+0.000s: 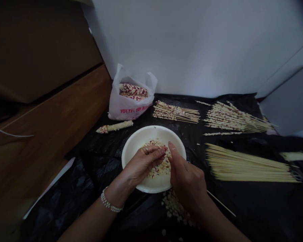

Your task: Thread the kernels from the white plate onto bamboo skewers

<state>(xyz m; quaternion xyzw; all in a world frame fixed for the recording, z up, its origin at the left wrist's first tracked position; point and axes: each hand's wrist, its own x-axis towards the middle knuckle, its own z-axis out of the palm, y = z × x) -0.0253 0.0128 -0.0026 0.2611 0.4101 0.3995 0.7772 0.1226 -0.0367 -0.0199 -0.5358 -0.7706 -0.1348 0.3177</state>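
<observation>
Over the white bowl (pixel 128 148), my left hand (pixel 147 159) pinches what looks like a corn kernel between thumb and fingertips; the piece is very small. Facing it, my right hand (pixel 185 171) is closed on a bamboo skewer (pixel 221 203), whose rear end sticks out past my wrist. The skewer's front part is hidden by the hand. Loose corn kernels (pixel 160 169), pale yellow and dark red, lie in the bowl beneath both hands.
A plastic bag (pixel 116 104) holds speckled corn cobs (pixel 133 90); a partly stripped cob (pixel 116 126) lies before it. Rightward are kernel-threaded skewers (pixel 166 111), another threaded pile (pixel 224 117) and bare skewers (pixel 242 164). Pale pieces (pixel 175 206) lie on black plastic sheeting (pixel 98 181).
</observation>
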